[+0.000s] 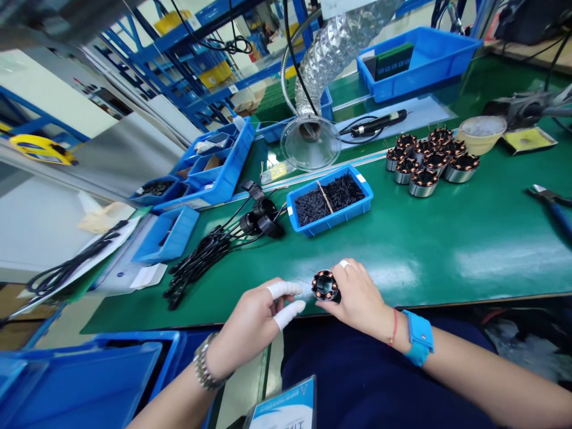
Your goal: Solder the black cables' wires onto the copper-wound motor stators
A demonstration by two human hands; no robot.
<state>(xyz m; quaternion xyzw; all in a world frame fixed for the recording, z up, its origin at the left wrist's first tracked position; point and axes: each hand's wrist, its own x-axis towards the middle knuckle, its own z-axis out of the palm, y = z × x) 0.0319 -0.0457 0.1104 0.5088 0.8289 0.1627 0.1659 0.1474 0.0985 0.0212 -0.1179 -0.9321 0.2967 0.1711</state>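
Observation:
My right hand (360, 295) grips a motor stator (325, 286), a metal ring with copper windings around its inside, between thumb and fingers. It is held just above the front edge of the green table, its open end facing up. Thin wire ends stick out from its left side. My left hand (257, 322) is just left of the stator, with white finger covers on the thumb and index finger. Those two tips point at the wires with a small gap between them, and nothing shows in the gap. One finger of my right hand also has a white cover.
More stators (423, 183) stand grouped at the right, beside a pale cup (481, 134) and pliers (552, 202). A blue tray (330, 223) holds short black tubes. Black cables (201, 256) lie at left. An extraction funnel (310, 149) hangs behind the tray.

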